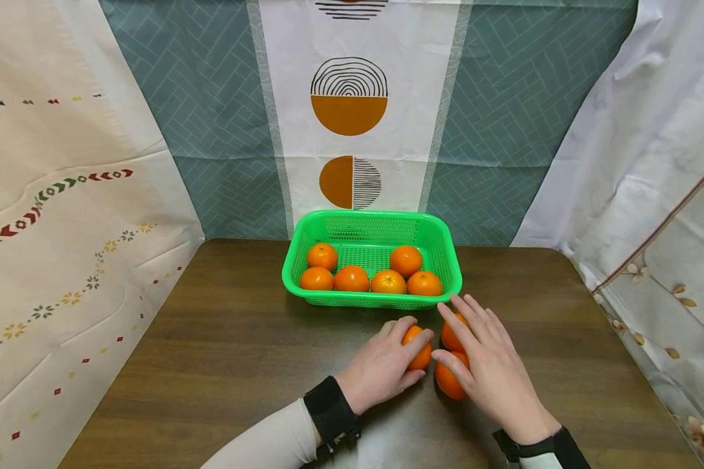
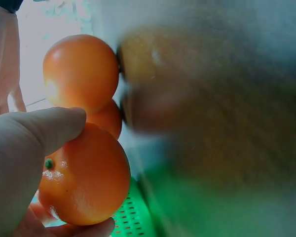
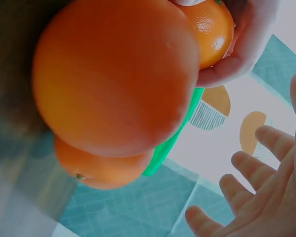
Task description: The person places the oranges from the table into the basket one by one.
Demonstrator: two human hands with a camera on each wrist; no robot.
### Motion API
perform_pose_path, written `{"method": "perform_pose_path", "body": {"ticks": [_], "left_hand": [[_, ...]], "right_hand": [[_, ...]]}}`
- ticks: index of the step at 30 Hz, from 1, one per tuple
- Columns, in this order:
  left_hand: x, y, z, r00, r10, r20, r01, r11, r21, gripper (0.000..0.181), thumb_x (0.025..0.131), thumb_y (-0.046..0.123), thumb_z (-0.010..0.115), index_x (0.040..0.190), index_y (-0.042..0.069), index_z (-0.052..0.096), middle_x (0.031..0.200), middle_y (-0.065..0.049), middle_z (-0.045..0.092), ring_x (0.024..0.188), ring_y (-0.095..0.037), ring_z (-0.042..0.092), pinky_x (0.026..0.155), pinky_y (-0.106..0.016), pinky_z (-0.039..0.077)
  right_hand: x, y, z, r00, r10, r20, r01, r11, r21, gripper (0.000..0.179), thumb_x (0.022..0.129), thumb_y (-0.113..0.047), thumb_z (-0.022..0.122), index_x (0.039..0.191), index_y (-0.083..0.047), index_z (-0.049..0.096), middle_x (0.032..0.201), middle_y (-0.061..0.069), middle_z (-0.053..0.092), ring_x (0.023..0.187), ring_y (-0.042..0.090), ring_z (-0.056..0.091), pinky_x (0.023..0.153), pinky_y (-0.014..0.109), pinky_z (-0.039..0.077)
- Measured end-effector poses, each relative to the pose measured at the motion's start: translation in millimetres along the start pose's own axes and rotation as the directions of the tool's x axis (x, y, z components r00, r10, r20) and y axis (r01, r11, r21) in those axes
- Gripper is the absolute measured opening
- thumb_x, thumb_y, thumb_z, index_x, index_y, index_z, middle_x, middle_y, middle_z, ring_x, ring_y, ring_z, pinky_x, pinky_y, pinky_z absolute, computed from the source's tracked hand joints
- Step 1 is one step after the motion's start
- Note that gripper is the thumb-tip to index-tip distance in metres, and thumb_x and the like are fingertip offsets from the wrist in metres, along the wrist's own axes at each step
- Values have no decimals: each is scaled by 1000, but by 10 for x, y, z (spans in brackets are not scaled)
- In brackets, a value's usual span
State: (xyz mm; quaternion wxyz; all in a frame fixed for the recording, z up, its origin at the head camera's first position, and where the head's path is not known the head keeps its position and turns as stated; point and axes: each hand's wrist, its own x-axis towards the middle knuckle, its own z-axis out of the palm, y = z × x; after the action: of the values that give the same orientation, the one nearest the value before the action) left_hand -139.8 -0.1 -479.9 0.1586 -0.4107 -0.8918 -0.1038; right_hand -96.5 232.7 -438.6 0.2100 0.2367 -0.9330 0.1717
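My left hand (image 1: 381, 361) grips an orange (image 2: 91, 180), its thumb and fingers curled round the fruit just in front of the green basket. A small green stem spot shows on this orange in the left wrist view. Two more oranges lie on the table to its right, a nearer orange (image 1: 449, 383) and a farther orange (image 1: 449, 336), partly covered by the right hand in the head view. Over them hovers my right hand (image 1: 494, 368) with fingers spread and extended, holding nothing. In the right wrist view the nearer orange (image 3: 116, 79) fills much of the picture.
A green plastic basket (image 1: 381, 302) stands at the table's back edge. Several oranges (image 1: 352, 279) sit inside it, mostly along the front wall. The brown wooden table (image 1: 223, 365) reaches a patterned cloth (image 1: 223, 130) behind, with light cloths on both sides.
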Motion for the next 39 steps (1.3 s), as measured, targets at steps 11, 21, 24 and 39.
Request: {"method": "perform_pose_path", "body": {"ticks": [11,21,24,39], "left_hand": [[3,-75,-321,999,-42,-22,43,999,30,65,98,43,86,153,18,62,150,-14,56,130,-29,60,107,-33,56],[58,-279,-635,992,-98,-78,100,995,20,66,97,38,88,153,15,60,151,-18,57,128,-34,63,105,-39,58],[83,-368,-704,990,-111,-92,112,994,10,66,98,37,88,153,15,59,150,-19,58,127,-35,63,104,-41,60],[284,-824,-844,981,-173,-89,174,985,8,69,99,35,87,156,10,58,150,-23,56,130,-42,62,107,-48,58]], "right_hand": [[257,29,-22,999,-31,-21,31,1000,1,78,105,-56,69,167,-12,50,175,14,40,162,41,32,133,58,20],[538,37,-47,995,-97,-32,97,995,-6,81,108,-66,54,167,-11,50,174,16,41,161,42,35,128,66,27],[621,36,-63,995,-101,-22,101,995,1,80,108,-65,55,168,-12,49,174,16,41,161,42,34,129,66,25],[943,62,-18,990,-141,6,142,989,-31,81,101,-44,80,168,-12,48,173,18,41,162,43,33,128,68,26]]}}
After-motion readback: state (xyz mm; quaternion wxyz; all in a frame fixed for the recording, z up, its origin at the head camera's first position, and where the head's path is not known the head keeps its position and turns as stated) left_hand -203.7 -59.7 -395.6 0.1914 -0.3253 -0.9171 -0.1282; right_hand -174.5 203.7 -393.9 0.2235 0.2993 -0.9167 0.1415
